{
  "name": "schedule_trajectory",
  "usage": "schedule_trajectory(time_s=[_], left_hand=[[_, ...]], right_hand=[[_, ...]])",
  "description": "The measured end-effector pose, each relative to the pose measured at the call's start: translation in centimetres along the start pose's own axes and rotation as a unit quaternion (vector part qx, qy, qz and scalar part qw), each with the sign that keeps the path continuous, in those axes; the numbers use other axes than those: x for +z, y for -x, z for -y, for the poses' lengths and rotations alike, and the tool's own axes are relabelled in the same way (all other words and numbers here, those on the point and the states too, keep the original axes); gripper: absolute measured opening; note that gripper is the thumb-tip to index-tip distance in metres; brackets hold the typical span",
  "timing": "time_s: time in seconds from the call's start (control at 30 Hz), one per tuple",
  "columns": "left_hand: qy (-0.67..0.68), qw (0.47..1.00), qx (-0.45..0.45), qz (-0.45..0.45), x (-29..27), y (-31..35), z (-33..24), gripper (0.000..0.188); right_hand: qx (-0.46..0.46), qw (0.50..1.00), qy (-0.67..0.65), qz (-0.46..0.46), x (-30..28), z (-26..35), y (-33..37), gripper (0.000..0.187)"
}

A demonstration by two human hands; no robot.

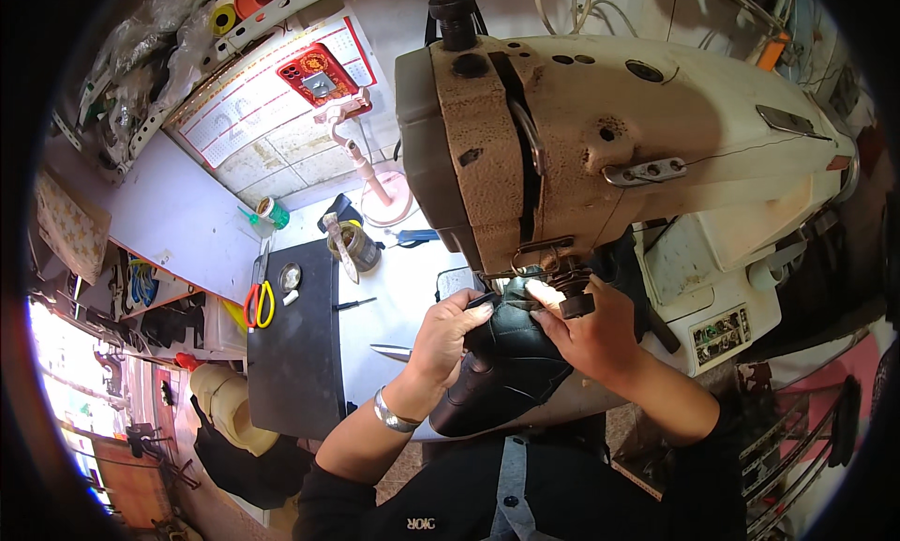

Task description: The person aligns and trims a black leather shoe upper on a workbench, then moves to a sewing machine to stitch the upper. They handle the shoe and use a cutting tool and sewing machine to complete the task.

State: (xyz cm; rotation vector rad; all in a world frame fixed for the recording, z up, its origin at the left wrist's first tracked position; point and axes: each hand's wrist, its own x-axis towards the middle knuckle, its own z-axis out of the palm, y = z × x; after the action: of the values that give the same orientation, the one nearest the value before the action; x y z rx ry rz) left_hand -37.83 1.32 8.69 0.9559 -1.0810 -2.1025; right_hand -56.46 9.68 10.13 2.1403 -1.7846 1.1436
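A black leather piece (pixel 511 377), creased and stitched, hangs below the head of a large sewing machine (pixel 562 157); I cannot tell whether it is a boot or a bag. My left hand (pixel 442 337) pinches its upper left edge between thumb and fingers. On the other side my right hand (pixel 592 327) is closed on the leather, thumb on top, close under the needle area. Part of the right fingers lies behind the machine's round tension knob (pixel 576 304). The needle itself is hidden.
Left of the machine lie a black board (pixel 295 353), scissors with red and yellow handles (pixel 259 306) and a knife blade (pixel 390 352). A jar with a brush (pixel 356 248) and a pink phone stand (pixel 382 196) are farther back. A control panel (pixel 720 337) is at the right.
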Motion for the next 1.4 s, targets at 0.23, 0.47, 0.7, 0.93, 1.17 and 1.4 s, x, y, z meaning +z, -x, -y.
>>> schedule_trajectory(time_s=[0.23,0.47,0.7,0.93,1.17,1.4], left_hand=[[0.028,1.000,-0.007,0.007,-0.2,-0.1,-0.1,0.013],[0.015,1.000,-0.012,0.003,0.0,-0.1,-0.1,0.013],[0.026,0.999,-0.020,0.002,0.0,0.0,-0.1,0.015],[0.025,0.999,-0.033,0.017,-0.4,-0.2,-0.1,0.016],[0.030,0.999,-0.032,0.013,-0.2,-0.2,-0.1,0.015],[0.001,1.000,-0.008,-0.003,-0.3,-0.3,0.3,0.014]], right_hand=[[0.011,1.000,-0.007,-0.011,0.1,0.1,0.0,0.016],[0.013,1.000,-0.011,-0.013,0.1,0.1,-0.1,0.016],[0.012,0.999,-0.030,-0.010,0.6,-0.5,0.1,0.017],[0.040,0.986,-0.160,-0.021,1.3,-1.7,0.2,0.021],[0.005,0.979,-0.205,-0.008,2.1,-3.1,0.2,0.023],[0.037,0.977,-0.211,-0.020,1.9,-2.7,0.5,0.023]])
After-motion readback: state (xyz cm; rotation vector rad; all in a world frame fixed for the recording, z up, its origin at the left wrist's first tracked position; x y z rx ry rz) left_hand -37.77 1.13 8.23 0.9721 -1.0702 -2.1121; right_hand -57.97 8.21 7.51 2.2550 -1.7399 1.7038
